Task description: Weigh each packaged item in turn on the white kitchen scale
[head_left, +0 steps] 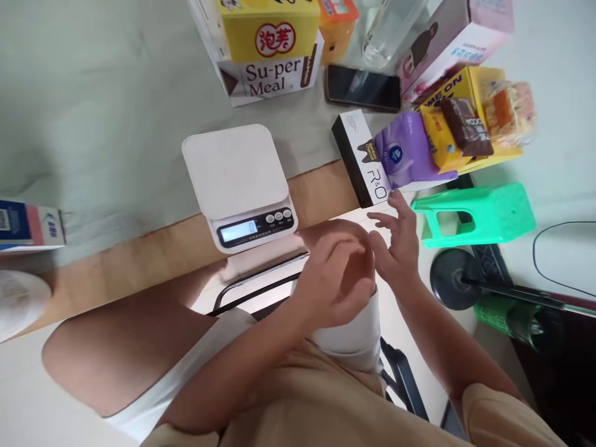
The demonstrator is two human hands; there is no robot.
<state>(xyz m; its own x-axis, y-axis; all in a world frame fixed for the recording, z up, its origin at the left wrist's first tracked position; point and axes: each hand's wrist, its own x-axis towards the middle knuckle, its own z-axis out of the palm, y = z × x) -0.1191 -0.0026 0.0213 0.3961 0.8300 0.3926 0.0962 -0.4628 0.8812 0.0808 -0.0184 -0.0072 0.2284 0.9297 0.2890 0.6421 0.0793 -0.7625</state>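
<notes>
The white scale [235, 171] sits on the table [139, 261], right by the near edge, with its flat top facing up. Its little screen [238, 231] is lit, so I think it is turned on, and that part looks done. I can't read what the screen says. The left hand [328, 279] is near the scale, over the knee [351, 228]; its fingers make a loose curl, about half open, and I see nothing in it. The right hand [398, 248] is open, with its fingers apart and a bit bent, and I see nothing in it too. It is close to the R&O box [363, 161] at the table's edge, but I can't tell if a fingertip touches it. No box or pack is in a hand, so it looks to me like work with them is not yet going; how much is left does not show. Just beside that box is a purple pack [405, 149], and next come a yellow packet [440, 139] and a brown packet [468, 127]. A black phone [363, 89] lies farther back, near the Su-per Meal box [274, 77]. A green stool [507, 211] is off to the right, past the table's edge
</notes>
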